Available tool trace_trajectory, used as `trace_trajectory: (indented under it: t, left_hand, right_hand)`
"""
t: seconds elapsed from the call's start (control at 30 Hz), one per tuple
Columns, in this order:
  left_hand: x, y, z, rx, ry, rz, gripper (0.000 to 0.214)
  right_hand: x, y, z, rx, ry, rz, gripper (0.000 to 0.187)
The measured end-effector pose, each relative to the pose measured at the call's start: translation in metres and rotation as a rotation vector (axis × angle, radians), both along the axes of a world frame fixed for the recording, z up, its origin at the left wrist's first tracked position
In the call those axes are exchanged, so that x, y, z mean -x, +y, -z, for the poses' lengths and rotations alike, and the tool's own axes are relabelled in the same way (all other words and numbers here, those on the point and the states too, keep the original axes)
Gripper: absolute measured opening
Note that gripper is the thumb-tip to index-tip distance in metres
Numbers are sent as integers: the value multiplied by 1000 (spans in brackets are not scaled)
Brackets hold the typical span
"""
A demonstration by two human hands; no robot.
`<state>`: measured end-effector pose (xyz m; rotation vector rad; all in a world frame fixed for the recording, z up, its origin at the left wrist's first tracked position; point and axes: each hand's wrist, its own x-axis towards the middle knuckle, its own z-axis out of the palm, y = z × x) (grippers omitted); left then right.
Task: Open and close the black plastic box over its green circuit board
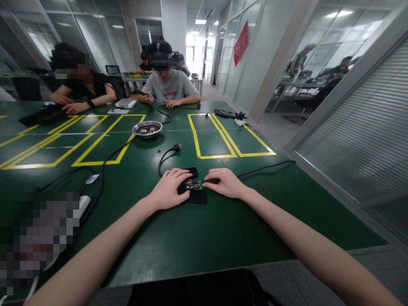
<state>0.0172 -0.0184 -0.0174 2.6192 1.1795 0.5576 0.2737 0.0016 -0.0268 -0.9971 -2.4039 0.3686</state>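
A small green circuit board (pixel 194 185) with ring-shaped coils lies on the table between my hands. My left hand (pixel 170 189) grips its left end, thumb on the near side and fingers on the far side. Two black plastic case halves flank the board: the near case half (pixel 198 196) below it, and the far case half (pixel 193 171) partly covered by my fingers. At the board's right end, my right hand (pixel 225 182) pinches a black cable (pixel 213 181), which runs on to the right. A short cord with a plug (pixel 177 148) leads out beyond my left hand.
A metal bowl (pixel 147 128) with small parts stands farther back on the green table (pixel 153 250). Yellow tape marks rectangles. A black device (pixel 230 114) lies at the far right. Across the table sit two people, one holding a thin tool. A power strip (pixel 83 208) lies left.
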Motion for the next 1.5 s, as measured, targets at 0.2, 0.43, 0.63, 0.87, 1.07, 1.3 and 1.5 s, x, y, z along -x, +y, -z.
trace_trajectory:
  t: [0.2,0.43,0.63,0.87,1.07,1.3,1.5]
  left_hand:
    - [-1,3,3,16,5,-19,50]
    - [-1,4,3,23,11,-35,53]
    - [0,4,1,48,31,-7,63]
    - [1,4,4,18,-18,8,57]
    - [3,9,10,-6,-66,9,41]
    - [4,10,3,-64,-166,-56,35]
    - [18,22,-4,-130,24,-236,35]
  right_hand:
    - [14,-1,7,-66,-19,104,14]
    - [15,1,10,-70,-20,125,15]
    - [16,1,9,-67,-19,135,15]
    - [15,2,9,-55,-34,143,16]
    - [15,5,12,-76,-26,134,16]
    - [14,7,14,-72,-16,146,17]
    - [14,7,13,-66,18,139,17]
